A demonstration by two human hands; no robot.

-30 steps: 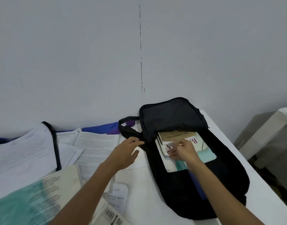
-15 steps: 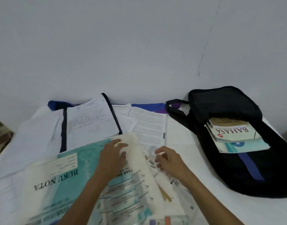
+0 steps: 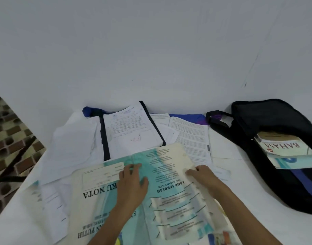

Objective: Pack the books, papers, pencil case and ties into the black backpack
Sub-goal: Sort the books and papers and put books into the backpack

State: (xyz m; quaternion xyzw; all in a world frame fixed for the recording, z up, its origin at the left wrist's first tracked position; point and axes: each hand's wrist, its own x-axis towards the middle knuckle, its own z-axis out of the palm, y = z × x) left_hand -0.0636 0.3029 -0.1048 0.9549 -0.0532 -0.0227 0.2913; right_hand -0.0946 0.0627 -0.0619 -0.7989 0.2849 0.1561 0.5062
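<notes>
Left hand (image 3: 132, 184) and right hand (image 3: 204, 177) on the teal notebook (image 3: 102, 191)
Left lies flat on the cover, fingers straight; right curls at its right edge, grip unclear. The notebook is spread cover-up, spine running away from the person, title upside down. Well right, the black backpack (image 3: 275, 117) lies unzipped, holding books (image 3: 284, 147).

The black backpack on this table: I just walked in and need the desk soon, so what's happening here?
A person is packing school things. Their left hand lies flat on a teal Buku Nota notebook; the right hand rests at its right edge. The black backpack lies open to the right, with a Bahasa book and others poking out. Loose papers and a black-edged folder lie unpacked on the white table.
</notes>
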